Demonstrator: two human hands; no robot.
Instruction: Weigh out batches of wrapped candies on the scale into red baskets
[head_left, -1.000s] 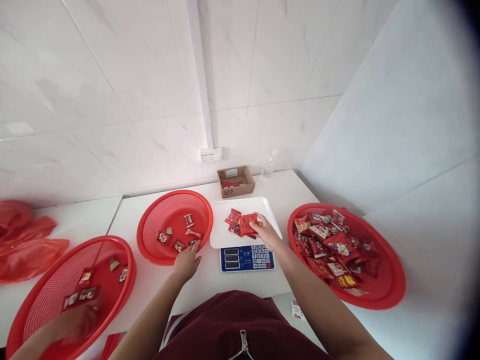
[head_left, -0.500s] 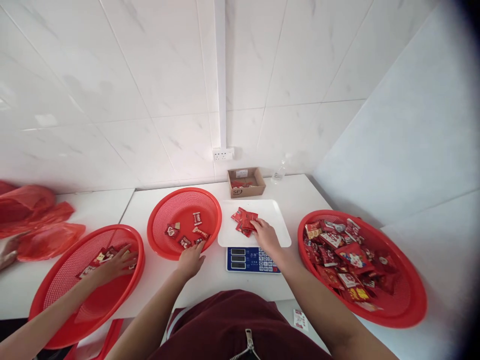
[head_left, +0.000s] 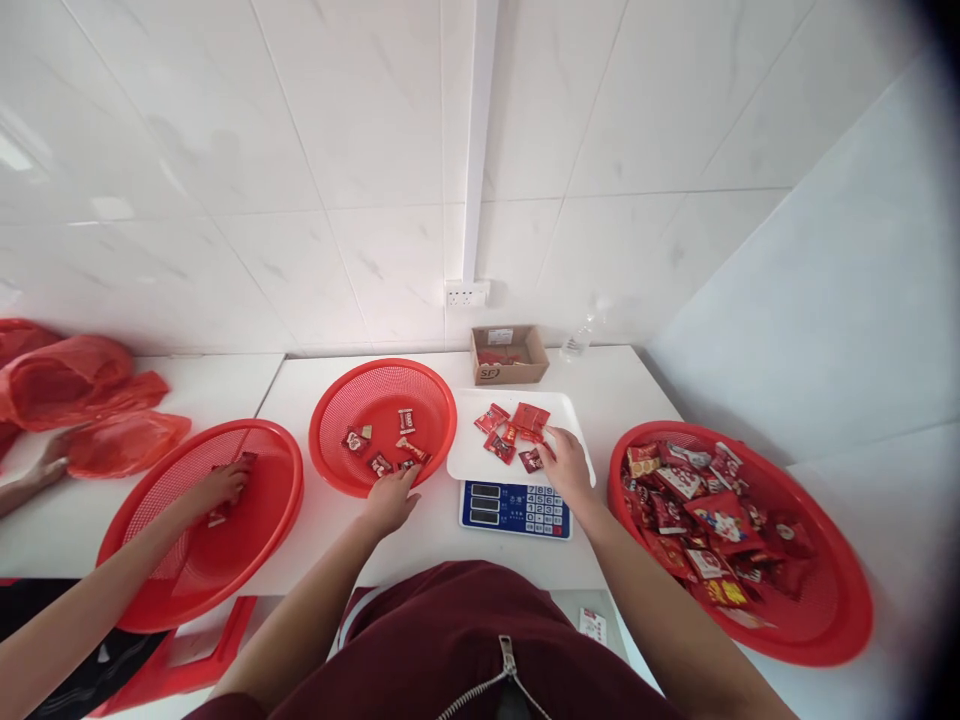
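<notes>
My right hand (head_left: 568, 466) is over the right side of the white scale tray (head_left: 470, 462). Its fingers look slightly apart, with the tips beside a dark red snack packet (head_left: 531, 461). Several small red packets (head_left: 499, 446) lie spread on the tray, a larger red packet (head_left: 531, 417) among them. My left hand (head_left: 390, 502) rests over the near rim of the middle red basket (head_left: 322, 432), fingers reaching inside next to a few wrapped snacks (head_left: 380, 464). The blue keypad panel (head_left: 516, 509) of the scale faces me.
To the right stands a red basket (head_left: 847, 640) heaped with packets. A cardboard box (head_left: 510, 373) and a clear bottle (head_left: 577, 342) are by the wall. A co-worker's hand (head_left: 217, 492) is in the left basket (head_left: 279, 540); another hand (head_left: 51, 462) touches red plastic bags (head_left: 127, 445).
The packets on the tray went from a pile under my right hand to spread apart. My left hand stays at the basket rim. The co-worker's hand in the left basket has drawn its fingers in.
</notes>
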